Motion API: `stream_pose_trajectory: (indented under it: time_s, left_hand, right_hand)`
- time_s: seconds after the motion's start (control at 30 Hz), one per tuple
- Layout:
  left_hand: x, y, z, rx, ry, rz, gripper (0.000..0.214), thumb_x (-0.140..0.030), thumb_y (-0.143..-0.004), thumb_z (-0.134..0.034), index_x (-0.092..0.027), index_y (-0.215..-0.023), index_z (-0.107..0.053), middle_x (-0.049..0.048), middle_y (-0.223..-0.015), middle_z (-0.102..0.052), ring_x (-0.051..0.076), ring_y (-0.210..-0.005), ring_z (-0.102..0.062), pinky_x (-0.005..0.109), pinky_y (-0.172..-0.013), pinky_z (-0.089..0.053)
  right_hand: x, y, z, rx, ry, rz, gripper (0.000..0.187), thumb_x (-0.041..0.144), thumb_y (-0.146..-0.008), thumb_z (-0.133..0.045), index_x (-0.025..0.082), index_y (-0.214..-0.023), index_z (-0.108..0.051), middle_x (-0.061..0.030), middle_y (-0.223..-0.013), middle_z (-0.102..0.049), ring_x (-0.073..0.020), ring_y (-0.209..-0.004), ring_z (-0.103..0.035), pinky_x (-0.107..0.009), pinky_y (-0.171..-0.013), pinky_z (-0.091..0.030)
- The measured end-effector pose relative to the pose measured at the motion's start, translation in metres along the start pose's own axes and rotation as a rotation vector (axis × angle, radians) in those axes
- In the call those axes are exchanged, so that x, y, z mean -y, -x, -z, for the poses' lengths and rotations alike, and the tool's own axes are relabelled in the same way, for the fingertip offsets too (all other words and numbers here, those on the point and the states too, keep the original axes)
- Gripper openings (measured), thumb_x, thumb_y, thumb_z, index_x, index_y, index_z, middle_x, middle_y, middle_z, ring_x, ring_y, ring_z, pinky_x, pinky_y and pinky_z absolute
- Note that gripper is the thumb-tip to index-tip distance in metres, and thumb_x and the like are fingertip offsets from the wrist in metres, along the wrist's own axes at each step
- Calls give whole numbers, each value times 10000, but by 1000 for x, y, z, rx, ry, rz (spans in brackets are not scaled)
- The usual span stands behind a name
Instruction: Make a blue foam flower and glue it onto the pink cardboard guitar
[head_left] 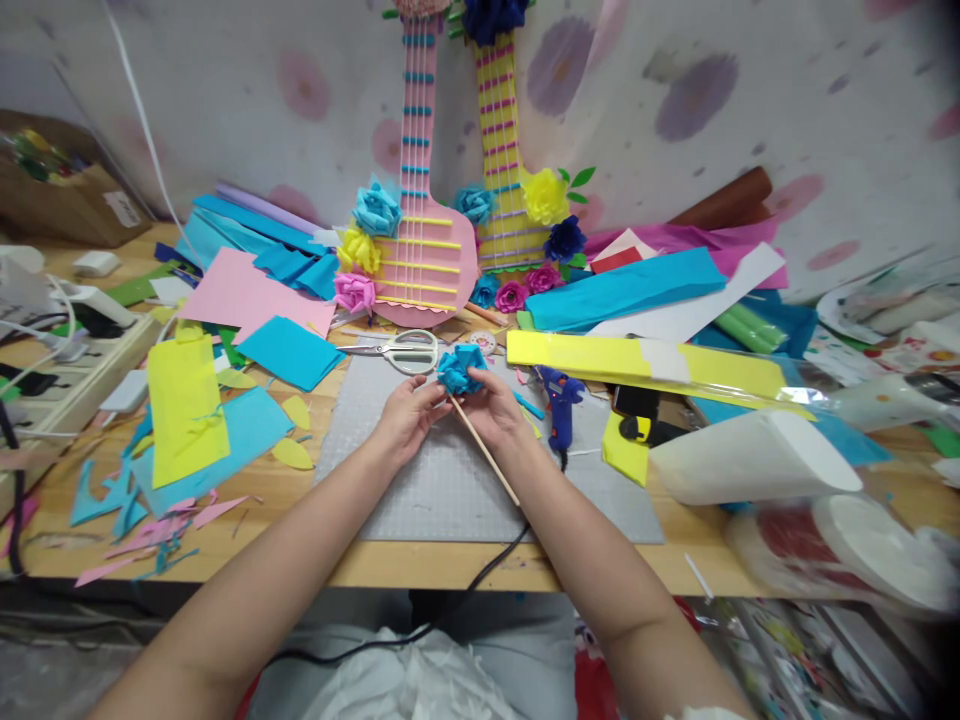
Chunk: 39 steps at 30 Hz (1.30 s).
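Note:
A blue crepe-paper flower (pixel 460 368) sits on the top end of a thin wooden stick (pixel 486 452), held above a grey cutting mat (pixel 450 490). My left hand (pixel 409 412) is closed, its fingertips pinching the flower's left side. My right hand (pixel 496 408) is closed around the flower's base and the stick, which slants down to the right. White-handled scissors (pixel 401 351) lie just behind the flower. A blue glue gun (pixel 559 404) stands right of my right hand.
Pink (pixel 424 250) and yellow (pixel 510 190) paper guitars with paper flowers lean on the back wall. Coloured paper sheets (pixel 187 400) and scraps cover the wooden table (pixel 300 500). A power strip (pixel 67 380) lies left; plastic-wrapped rolls (pixel 757 455) lie right. A black cable (pixel 480 575) runs off the front edge.

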<state>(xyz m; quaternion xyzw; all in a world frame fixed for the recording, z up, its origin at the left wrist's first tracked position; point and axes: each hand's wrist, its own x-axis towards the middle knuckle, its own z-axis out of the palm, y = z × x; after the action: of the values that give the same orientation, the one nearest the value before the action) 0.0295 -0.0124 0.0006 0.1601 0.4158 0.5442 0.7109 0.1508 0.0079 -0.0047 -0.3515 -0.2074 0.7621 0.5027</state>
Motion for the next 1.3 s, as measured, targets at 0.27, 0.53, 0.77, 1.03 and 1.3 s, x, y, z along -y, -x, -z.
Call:
stream_pose_trajectory:
  time_s: [0.27,0.53,0.77,1.03,1.3]
  left_hand:
    - [-2,-2,3,32,-47,-29,386,-24,-585,-682,-173,-828,-421,-15,-647,-631,107,-594,-619,203,-542,-502]
    - [-4,2,-1,37,-122,-92,521,-56,-507,-747,-198,-789,-334,-10,-644,-656,131,-594,-629,282,-617,-523]
    - [-4,1,-2,39,-121,-125,563,-98,-461,-781,-208,-738,-304,-8,-649,-658,131,-608,-626,297,-641,-518]
    - [-2,-1,-2,25,-126,-149,580,-120,-429,-794,-210,-699,-289,-39,-640,-637,116,-598,-608,251,-586,-489]
    - [-8,-11,9,-19,-30,-180,357,-95,-502,-753,-162,-666,-443,-23,-646,-626,108,-660,-608,291,-751,-488]
  right_hand:
    - [3,3,-1,8,-100,-88,66,185,-686,-594,192,-751,-587,25,-654,-654,-102,-536,-541,-214,-480,-452]
    - [4,2,3,66,81,-28,151,272,-695,-642,213,-801,-552,22,-651,-646,-134,-568,-590,-277,-548,-511]
    - [5,2,2,64,65,-50,140,265,-710,-641,208,-819,-575,4,-696,-668,-167,-663,-619,-306,-589,-522]
    - [4,3,-3,47,18,-100,100,196,-702,-638,187,-786,-586,21,-671,-655,-107,-565,-565,-215,-516,-471]
    - [7,18,-1,-35,631,95,272,375,-663,-687,208,-803,-524,30,-675,-585,-106,-543,-535,-228,-491,-413]
